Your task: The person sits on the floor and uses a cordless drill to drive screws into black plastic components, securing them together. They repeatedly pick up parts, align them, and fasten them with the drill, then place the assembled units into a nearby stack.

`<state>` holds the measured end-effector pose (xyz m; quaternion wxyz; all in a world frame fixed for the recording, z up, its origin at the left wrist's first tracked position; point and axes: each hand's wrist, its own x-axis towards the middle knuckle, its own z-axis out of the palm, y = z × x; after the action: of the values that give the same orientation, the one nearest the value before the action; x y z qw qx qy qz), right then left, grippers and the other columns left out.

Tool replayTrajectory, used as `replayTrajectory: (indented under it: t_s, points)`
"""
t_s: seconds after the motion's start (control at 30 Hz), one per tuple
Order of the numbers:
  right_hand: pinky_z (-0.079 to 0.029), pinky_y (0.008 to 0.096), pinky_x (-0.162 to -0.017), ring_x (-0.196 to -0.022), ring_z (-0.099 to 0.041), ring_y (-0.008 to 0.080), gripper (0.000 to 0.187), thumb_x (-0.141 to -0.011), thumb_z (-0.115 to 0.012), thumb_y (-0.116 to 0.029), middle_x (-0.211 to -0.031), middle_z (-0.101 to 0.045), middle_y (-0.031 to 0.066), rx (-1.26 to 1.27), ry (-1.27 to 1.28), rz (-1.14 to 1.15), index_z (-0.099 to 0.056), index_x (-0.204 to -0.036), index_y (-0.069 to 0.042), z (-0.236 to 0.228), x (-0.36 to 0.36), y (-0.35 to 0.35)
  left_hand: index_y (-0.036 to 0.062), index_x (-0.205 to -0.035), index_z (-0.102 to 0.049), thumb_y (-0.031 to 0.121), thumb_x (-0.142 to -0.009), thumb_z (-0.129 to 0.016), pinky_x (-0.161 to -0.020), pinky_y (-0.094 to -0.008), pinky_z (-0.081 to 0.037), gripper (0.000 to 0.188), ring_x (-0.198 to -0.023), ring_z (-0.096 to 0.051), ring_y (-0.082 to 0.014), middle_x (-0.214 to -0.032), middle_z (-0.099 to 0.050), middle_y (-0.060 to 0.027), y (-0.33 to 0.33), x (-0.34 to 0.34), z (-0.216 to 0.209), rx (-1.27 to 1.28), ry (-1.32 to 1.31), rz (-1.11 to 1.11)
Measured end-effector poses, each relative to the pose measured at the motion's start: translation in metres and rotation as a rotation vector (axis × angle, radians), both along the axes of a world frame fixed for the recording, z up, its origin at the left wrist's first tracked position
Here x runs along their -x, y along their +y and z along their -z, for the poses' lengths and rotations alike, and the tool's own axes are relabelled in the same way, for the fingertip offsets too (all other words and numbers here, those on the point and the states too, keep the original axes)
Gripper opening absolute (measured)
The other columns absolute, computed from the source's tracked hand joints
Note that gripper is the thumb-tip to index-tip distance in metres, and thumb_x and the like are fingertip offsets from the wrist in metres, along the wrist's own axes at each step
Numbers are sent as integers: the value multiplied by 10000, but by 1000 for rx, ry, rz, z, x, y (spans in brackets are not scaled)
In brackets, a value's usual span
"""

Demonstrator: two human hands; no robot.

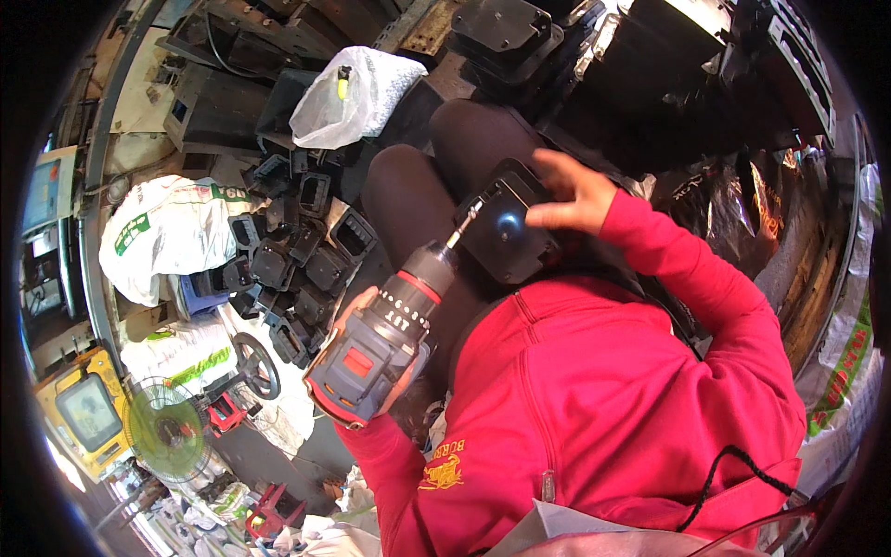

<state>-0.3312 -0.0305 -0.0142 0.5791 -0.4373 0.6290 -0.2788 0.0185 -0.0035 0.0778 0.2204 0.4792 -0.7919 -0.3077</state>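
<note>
My left hand [397,388] is wrapped around a grey and red cordless drill [376,339]. A thin bit [464,223] sticks out of its chuck and points up and to the right, its tip by the left edge of a black box-shaped part [501,246]. That part rests on my lap, with a bright round spot of light on its smooth face. Over the part's right side is my right hand [575,195], fingers and thumb spread apart. Whether its fingertips touch the part I cannot tell.
Many small black housings [311,246] lie heaped at the left. Beyond my knees stands a white plastic sack [357,93] with a yellow-green item in it. Larger black parts [506,37] are stacked at the far right. A fan [167,432] and a yellow-framed device [88,413] stand lower left.
</note>
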Motion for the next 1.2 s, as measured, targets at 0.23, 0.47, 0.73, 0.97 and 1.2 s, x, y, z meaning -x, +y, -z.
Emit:
replayTrajectory:
  t_s: [0.23, 0.47, 0.73, 0.97, 1.2]
  points:
    - [-481, 384, -910, -1041, -619, 327, 948, -639, -812, -486, -1117, -622, 242, 17, 126, -177, -426, -1296, 78, 13, -14, -8, 12, -1345, -436, 320, -619, -814, -1010, -390, -397, 874, -1205, -511, -281, -1310, -511, -153, 30, -5, 7, -419, 237, -179]
    - [-486, 333, -924, -1045, -607, 207, 734, -765, -791, -233, -1156, -604, 152, -95, -625, 303, -405, -1323, 48, 28, -34, -6, 12, -1303, -468, 243, -637, -803, -1026, -392, -391, 781, -1217, -503, -283, -1306, -515, -164, 34, -4, -3, -246, -24, -4]
    - [-493, 325, -916, -1008, -620, 192, 654, -782, -786, -173, -1124, -623, 127, 32, -518, 355, -439, -1300, 28, 41, -49, 3, 16, -1363, -416, 174, -686, -770, -1003, -334, -427, 780, -1152, -557, -211, -1287, -550, -118, 29, 22, 10, -740, 249, -162]
    - [-493, 322, -916, -1016, -616, 189, 638, -775, -794, -160, -1112, -628, 117, 77, -500, 352, -451, -1282, 19, 46, -52, 4, 10, -1367, -402, 116, -743, -711, -985, -324, -440, 704, -1112, -572, -197, -1211, -587, -113, 19, 28, 12, -411, -41, 112]
    - [-489, 308, -900, -1007, -608, 175, 651, -756, -816, -180, -1094, -627, 96, 103, -464, 347, -463, -1272, 2, 45, -52, 6, 8, -1324, -461, 76, -708, -731, -970, -330, -450, 676, -1107, -582, -251, -1209, -589, -131, 9, 48, 0, -236, -189, 152]
